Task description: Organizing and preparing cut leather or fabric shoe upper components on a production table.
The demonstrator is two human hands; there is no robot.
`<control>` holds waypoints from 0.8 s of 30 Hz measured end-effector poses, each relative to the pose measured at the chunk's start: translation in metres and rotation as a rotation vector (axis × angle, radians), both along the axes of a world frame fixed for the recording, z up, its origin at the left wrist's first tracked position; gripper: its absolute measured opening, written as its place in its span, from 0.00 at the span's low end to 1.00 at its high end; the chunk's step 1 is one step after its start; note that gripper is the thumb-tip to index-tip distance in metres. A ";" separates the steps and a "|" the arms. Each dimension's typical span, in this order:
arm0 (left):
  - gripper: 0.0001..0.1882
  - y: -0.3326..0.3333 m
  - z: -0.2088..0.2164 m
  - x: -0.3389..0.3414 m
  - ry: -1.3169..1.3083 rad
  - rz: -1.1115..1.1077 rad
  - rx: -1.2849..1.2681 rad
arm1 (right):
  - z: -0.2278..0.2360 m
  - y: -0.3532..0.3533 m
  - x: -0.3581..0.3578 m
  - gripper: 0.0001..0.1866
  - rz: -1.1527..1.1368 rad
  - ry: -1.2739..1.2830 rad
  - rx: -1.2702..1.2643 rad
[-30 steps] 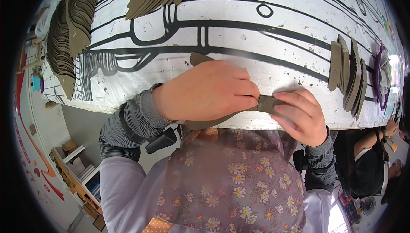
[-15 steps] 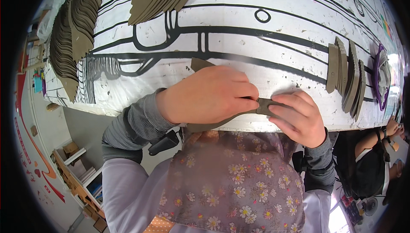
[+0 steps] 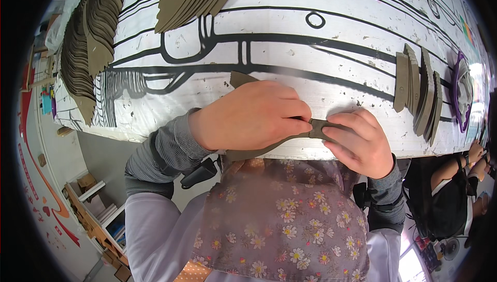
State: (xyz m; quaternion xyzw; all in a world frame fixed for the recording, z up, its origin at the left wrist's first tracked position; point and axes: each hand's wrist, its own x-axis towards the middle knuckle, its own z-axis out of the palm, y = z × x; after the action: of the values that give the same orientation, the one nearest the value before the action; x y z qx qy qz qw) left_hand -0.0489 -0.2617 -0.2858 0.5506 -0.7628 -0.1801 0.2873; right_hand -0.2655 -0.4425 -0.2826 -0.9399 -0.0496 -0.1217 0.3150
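Near the table's front edge, both my hands are at an olive-brown cut piece [image 3: 247, 153] of flat, bendable material. My left hand [image 3: 256, 115] lies over its wide part, thumb and forefinger pinched together on its narrow part. From the right, my right hand [image 3: 365, 142] grips the narrow end between fingers and thumb. A short stretch of the material shows between the two hands. One pointed tip sticks out beyond my left hand; the rest is hidden under it. I cannot tell whether it is one piece or two laid together.
Fanned stacks of the same olive-brown pieces lie at the far left [image 3: 106, 28] and far middle [image 3: 196, 2]. Small narrow strips [image 3: 406, 80] sit at the right, beside a purple-rimmed container [image 3: 457, 93]. The white table [image 3: 279, 28] has black line drawings. Another person [image 3: 448, 194] is at the lower right.
My hands and the piece have barely moved, with a slight shift to the left. The other person's hands at the right edge have moved a little.
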 end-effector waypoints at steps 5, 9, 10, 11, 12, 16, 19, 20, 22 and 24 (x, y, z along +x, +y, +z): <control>0.12 0.000 0.001 0.000 -0.014 -0.007 0.004 | 0.000 0.000 0.000 0.15 -0.001 0.009 0.001; 0.13 0.000 0.002 0.000 -0.036 -0.001 0.002 | -0.001 0.000 -0.001 0.15 -0.003 0.005 0.007; 0.13 0.000 0.002 0.000 -0.035 -0.002 0.001 | -0.001 0.000 -0.001 0.15 -0.007 -0.001 0.010; 0.13 0.000 0.002 0.000 -0.038 0.001 -0.006 | 0.000 0.001 -0.001 0.15 -0.010 -0.007 0.014; 0.13 0.000 0.001 0.000 -0.041 0.004 -0.012 | 0.000 0.001 -0.001 0.15 -0.009 -0.007 0.013; 0.13 -0.002 0.002 0.000 -0.043 -0.003 -0.002 | 0.000 0.000 -0.002 0.14 -0.018 -0.008 0.001; 0.14 0.003 0.002 0.001 -0.044 0.001 -0.008 | 0.001 0.002 0.000 0.14 -0.009 -0.002 -0.007; 0.14 0.003 0.002 0.000 -0.051 -0.001 -0.005 | 0.001 0.002 -0.001 0.14 -0.010 -0.001 -0.010; 0.14 0.002 0.002 0.000 -0.058 -0.006 -0.003 | 0.000 0.001 -0.002 0.13 -0.013 0.000 -0.013; 0.14 0.001 0.002 0.000 -0.062 -0.011 -0.006 | 0.000 0.002 -0.002 0.13 -0.013 0.000 -0.016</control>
State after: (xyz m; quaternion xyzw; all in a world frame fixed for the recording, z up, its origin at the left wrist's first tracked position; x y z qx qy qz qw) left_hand -0.0489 -0.2608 -0.2840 0.5509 -0.7749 -0.1623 0.2640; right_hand -0.2677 -0.4410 -0.2825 -0.9428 -0.0445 -0.1235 0.3065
